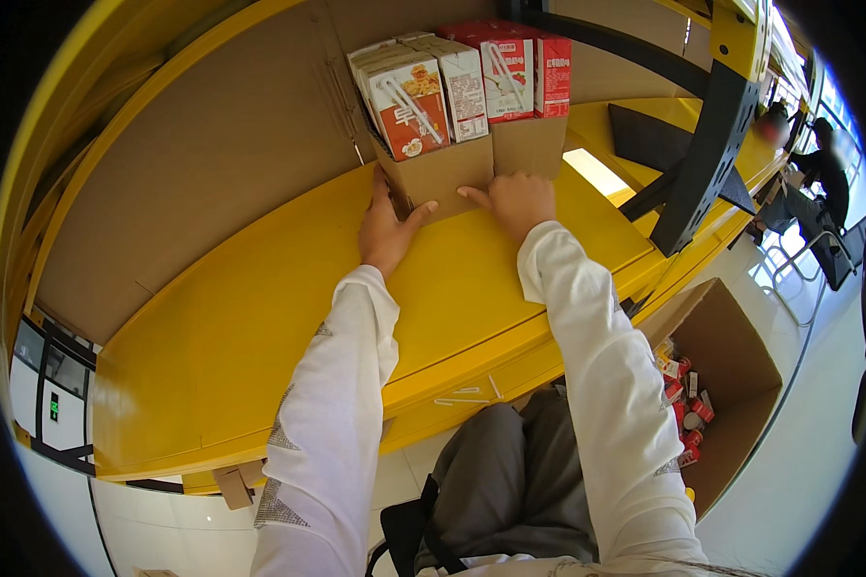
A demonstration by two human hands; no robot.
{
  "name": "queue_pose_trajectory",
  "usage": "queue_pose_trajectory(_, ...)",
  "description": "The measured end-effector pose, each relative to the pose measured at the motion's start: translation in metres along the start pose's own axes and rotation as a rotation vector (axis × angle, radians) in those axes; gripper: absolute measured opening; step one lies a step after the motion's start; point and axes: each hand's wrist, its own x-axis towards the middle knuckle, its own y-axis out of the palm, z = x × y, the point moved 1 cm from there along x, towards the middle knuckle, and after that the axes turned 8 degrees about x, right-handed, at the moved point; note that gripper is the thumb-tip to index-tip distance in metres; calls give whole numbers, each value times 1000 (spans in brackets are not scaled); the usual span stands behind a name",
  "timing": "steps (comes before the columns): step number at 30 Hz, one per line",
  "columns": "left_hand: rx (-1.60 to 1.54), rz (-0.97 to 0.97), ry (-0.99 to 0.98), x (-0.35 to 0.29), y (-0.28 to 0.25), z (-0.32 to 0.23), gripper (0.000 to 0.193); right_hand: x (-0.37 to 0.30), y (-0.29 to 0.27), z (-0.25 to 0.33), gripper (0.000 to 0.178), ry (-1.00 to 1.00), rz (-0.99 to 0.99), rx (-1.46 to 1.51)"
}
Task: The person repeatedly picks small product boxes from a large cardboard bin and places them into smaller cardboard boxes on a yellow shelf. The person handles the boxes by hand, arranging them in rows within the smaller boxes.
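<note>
Cardboard tray: in the head view, the tray [443,178] is directly beyond the two thumbs, on the yellow shelf [260,298].
Left hand: this hand [388,233] clasps the tray's near left corner, fingers up the side, thumb along the low front edge.
Right hand: this one [522,202] meets the front with its thumb; its fingers curl out of sight, so I can't tell whether they grip or only push.
Orange-and-white cartons: they [409,117] stand above the left hand, packed close, well proud of the cardboard.
Red cartons: these [552,77] stand above the right hand, a straw on the near face of one.
Handling: I'd press low and evenly on the cardboard, leaving the cartons alone; with the right thumb so near the middle, the far right end looks less supported, and an uneven push could skew it. The tall load seems best kept level.
Black post: the upright [707,159], right of the grip, calls for care with that side's clearance.
Hidden underside: whether the base lies flat all round doesn't show, nor do the left fingertips.
Cardboard seam: beyond the right thumb, I can't make out whether one tray continues or a second begins.
Large carton: well below and right of the grip, its contents [693,413] are partly covered by the right sleeve [616,385].
</note>
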Motion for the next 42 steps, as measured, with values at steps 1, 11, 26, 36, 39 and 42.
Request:
queue_pose_trajectory(1, -26, -1, 10, 1, 0, 0, 90, 0, 4, 2, 61, -23, 4, 17)
queue_pose_trajectory(11, -219, 8, 82, 8, 9, 14, 88, 7, 14, 4, 42, -47, 111, 332)
queue_pose_trajectory(26, -265, 38, 22, 4, 8, 8, 90, 7, 13, 1, 44, -66, 117, 230)
queue_pose_trajectory(36, -339, 59, 18, -1, 6, 7, 87, -6, 27, -6, 36, -47, -21, 300)
queue_pose_trajectory(39, -266, 49, 86, -3, 0, 0, 85, -8, 26, -6, 33, -79, -47, 336)
queue_pose_trajectory(42, -130, 52, 122, -7, 0, -11, 86, -11, 19, -9, 30, -79, -53, 342)
